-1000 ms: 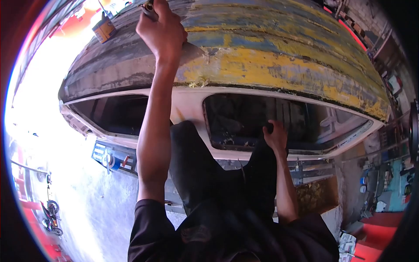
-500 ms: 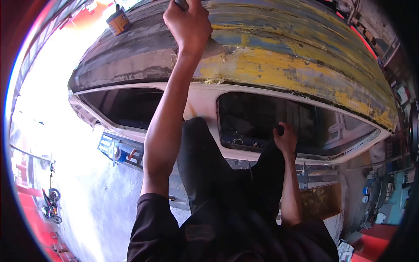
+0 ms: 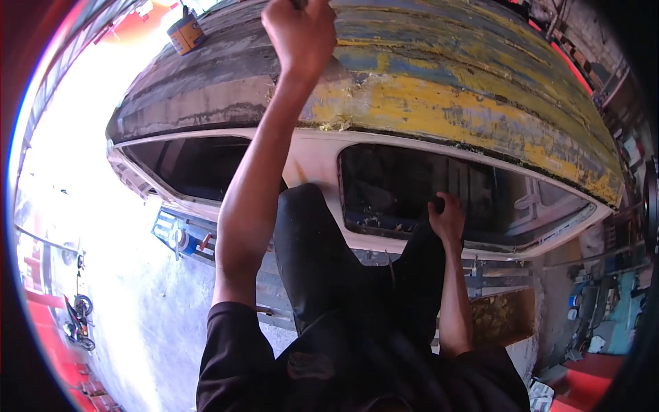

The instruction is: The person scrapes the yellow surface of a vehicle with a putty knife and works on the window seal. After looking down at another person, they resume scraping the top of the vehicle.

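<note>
At the top, my left hand point(image 3: 299, 38) is closed around a scraper, whose grey blade point(image 3: 334, 71) shows partly past the wrist. The blade lies against the vehicle roof point(image 3: 425, 103), where yellow and bluish paint is worn and flaking. Curled paint scraps point(image 3: 336, 123) cling to the roof's lower edge beside my forearm. My right hand point(image 3: 447, 218) is by my right knee, in front of the dark side window point(image 3: 391, 182). Its fingers curl around something small and dark that I cannot make out.
A paint can point(image 3: 185, 33) stands on the roof at upper left. Below the vehicle is a slatted platform point(image 3: 274, 302) holding a blue and white container point(image 3: 182, 241). A brown box point(image 3: 504, 312) sits at right. A motorcycle point(image 3: 80, 323) stands far left.
My left hand has shifted slightly, with the scraper still in it, and my left forearm has swung a little to the left. My right hand has barely moved.
</note>
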Tool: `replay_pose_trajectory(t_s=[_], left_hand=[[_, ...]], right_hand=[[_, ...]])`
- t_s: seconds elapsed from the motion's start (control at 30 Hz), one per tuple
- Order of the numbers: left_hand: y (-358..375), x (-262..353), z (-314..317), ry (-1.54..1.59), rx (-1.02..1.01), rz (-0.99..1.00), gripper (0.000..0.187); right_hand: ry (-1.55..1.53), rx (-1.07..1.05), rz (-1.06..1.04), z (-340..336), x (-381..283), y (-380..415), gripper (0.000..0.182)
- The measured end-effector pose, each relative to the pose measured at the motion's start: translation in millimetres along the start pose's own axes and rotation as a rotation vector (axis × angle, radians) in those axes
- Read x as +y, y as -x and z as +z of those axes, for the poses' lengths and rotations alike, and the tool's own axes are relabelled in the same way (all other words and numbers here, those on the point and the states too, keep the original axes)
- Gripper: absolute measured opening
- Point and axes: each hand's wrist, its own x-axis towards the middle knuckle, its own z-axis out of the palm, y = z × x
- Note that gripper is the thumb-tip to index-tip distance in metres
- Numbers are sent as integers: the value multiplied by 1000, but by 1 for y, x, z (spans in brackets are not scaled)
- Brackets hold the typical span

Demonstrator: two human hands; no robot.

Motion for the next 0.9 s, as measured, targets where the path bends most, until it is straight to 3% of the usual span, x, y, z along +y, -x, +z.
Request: replay_pose_trajectory(t_s=[0.07,0.1,0.2,0.23,0.27,0.33,0.37,0.47,0.63,0.77,0.9], left_hand=[[7,46,1,92,44,-109,33],[10,45,5,42,74,-72,35],[21,-1,10,-180,-58,171,41],[12,-7,8,-173,-83,355,40],[8,-13,6,-125,-42,238,38],[12,44,8,-35,49,-3,33],[6,37,-1,-11,3,-61,33],[33,3,6,-197,-89,-112,40],[10,32,-11,72,31,-138,33],[37,7,-9,-151,-25,-87,38],[18,28,-26,143,78,-148,33]], right_hand=[[11,-1,2,-1,-1,0,41],[18,1,1,0,0,1,42],[46,26,-32,2,3,0,43],[54,41,-43,3,3,-2,43],[43,39,-42,5,5,-1,43],[27,27,-43,1,4,0,42],[19,18,-30,0,3,1,42],[6,3,-10,-1,1,1,42],[-21,-2,-11,2,3,1,42],[-17,12,-33,3,0,-5,42],[-23,7,-36,-1,0,1,42]])
